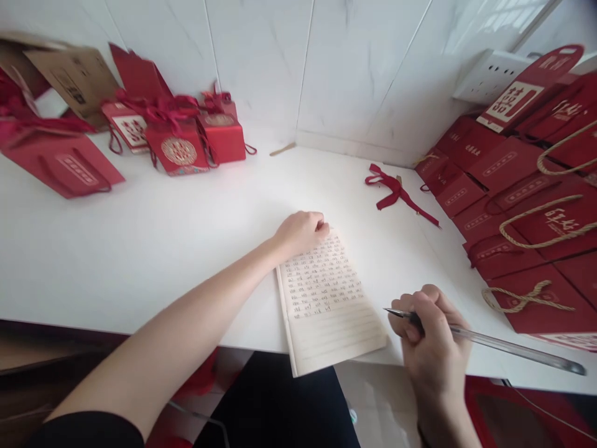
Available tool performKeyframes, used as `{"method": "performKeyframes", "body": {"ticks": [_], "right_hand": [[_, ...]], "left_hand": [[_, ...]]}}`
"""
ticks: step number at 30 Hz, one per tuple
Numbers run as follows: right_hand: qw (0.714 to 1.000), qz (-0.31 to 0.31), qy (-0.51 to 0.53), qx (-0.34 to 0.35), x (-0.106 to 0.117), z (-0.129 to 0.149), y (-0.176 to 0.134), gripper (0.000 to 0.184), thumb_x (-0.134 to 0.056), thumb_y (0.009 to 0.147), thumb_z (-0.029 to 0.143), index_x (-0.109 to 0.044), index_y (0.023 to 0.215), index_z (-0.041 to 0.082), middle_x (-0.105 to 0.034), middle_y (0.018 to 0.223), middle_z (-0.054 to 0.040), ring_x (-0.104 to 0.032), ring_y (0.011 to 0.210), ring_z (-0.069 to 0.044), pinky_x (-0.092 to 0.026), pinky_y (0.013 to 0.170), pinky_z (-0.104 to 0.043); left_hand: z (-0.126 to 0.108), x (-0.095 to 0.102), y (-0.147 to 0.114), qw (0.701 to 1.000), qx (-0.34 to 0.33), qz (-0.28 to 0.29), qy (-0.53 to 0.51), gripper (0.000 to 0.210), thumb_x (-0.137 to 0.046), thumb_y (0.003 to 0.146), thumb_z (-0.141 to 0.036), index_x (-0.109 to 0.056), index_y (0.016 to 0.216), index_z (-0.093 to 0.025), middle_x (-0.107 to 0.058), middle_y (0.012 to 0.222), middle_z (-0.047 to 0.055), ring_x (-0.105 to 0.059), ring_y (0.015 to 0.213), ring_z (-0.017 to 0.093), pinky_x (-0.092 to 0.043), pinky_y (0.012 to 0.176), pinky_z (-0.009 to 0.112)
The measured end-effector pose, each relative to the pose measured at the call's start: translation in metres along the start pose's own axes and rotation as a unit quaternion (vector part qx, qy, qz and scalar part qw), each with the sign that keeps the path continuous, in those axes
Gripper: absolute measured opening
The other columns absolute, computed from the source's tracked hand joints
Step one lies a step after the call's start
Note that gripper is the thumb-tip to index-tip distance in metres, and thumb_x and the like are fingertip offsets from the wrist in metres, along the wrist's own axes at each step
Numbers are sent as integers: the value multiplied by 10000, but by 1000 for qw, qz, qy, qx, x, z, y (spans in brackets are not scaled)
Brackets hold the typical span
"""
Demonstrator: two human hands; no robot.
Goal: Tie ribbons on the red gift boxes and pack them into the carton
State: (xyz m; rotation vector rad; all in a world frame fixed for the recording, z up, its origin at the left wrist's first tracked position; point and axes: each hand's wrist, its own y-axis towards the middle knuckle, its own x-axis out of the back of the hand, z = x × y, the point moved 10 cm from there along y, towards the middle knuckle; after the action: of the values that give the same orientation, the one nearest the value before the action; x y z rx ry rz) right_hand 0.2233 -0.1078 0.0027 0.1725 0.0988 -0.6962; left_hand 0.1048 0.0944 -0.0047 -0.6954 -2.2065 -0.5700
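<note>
A notebook (333, 339) with lined, cream pages lies at the table's front edge, its near corner jutting over. Rows of small handwriting fill its upper part; the lower lines are blank. My left hand (302, 232) is curled into a loose fist and rests on the notebook's top end, hiding part of the page. Nothing shows between its fingers, though their underside is hidden. To the right of the page, my right hand (431, 330) grips a pen (517, 351) with a clear barrel. The pen's dark tip points left, apart from the paper.
Red gift boxes (180, 152) and a red bag (69, 165) stand at the back left, near an open cardboard box (77, 81). Red bags with rope handles (555, 218) are stacked on the right. A red ribbon (396, 190) lies on the white table (186, 249), below a power strip (489, 74).
</note>
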Motion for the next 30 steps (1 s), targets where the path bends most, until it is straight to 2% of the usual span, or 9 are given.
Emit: {"method": "performKeyframes", "body": {"ticks": [3,6,9,12,14,18,21,25,30], "right_hand": [[985,39,-162,49,-14,22,26,395,-623,809,413,-401,572,189,-333,432,59,-271,389,-66,-207,377,-195],[953,89,-271,104,-49,31,66,402,-608,769,529,-463,604,192,-401,449,39,-320,403,-84,-238,385,-206],[937,119,-309,110,-82,13,107,389,-573,720,574,-478,648,203,-476,506,17,-407,449,-119,-300,419,-228],[935,102,-325,101,-90,-14,130,374,-505,716,581,-519,712,207,-571,629,-29,-522,578,-180,-385,509,-273],[930,127,-328,105,-91,-28,132,397,-495,713,586,-556,823,209,-625,764,-60,-578,683,-217,-429,586,-307],[932,123,-327,94,-74,-37,129,468,-449,720,619,-520,943,213,-634,880,-89,-612,790,-254,-463,664,-349],[938,121,-312,95,-73,-36,130,478,-379,767,641,-472,973,220,-620,840,-71,-616,738,-238,-474,657,-351],[935,161,-295,110,-87,-39,131,468,-308,827,650,-447,981,231,-593,743,-35,-575,602,-191,-466,612,-323],[936,194,-284,72,-95,-48,132,420,-277,869,608,-461,914,233,-567,674,-15,-505,530,-161,-414,547,-287]], "left_hand": [[4,5,-1,999,23,-13,-23,299,-414,825,-325,-407,556,-196,-512,525,-8,-452,503,127,-305,514,264],[9,14,-4,996,48,-52,-57,308,-372,864,-355,-485,626,-196,-555,576,-5,-499,541,139,-340,529,265],[14,37,-6,985,42,-140,-86,194,-411,853,-287,-549,747,-200,-591,644,-9,-543,582,138,-412,576,257],[27,73,-10,969,31,-236,-62,152,-463,807,-179,-544,936,-185,-627,874,56,-592,846,181,-467,777,302],[45,105,-19,943,46,-327,-37,266,-489,774,-137,-495,1039,-159,-588,1049,120,-547,1032,224,-429,915,375],[96,164,-57,841,147,-521,29,510,-607,722,-186,-389,1182,-157,-458,1276,185,-410,1245,310,-322,1011,521],[129,184,-73,796,225,-558,66,743,-698,676,-281,-280,1280,-168,-323,1402,217,-263,1348,339,-267,1035,554],[168,195,-82,749,310,-586,8,885,-720,658,-286,-160,1332,-160,-219,1441,265,-194,1370,372,-245,1027,580],[184,205,-74,742,312,-593,-28,931,-707,669,-347,-91,1333,-134,-160,1438,311,-179,1347,444,-208,993,638]]}}
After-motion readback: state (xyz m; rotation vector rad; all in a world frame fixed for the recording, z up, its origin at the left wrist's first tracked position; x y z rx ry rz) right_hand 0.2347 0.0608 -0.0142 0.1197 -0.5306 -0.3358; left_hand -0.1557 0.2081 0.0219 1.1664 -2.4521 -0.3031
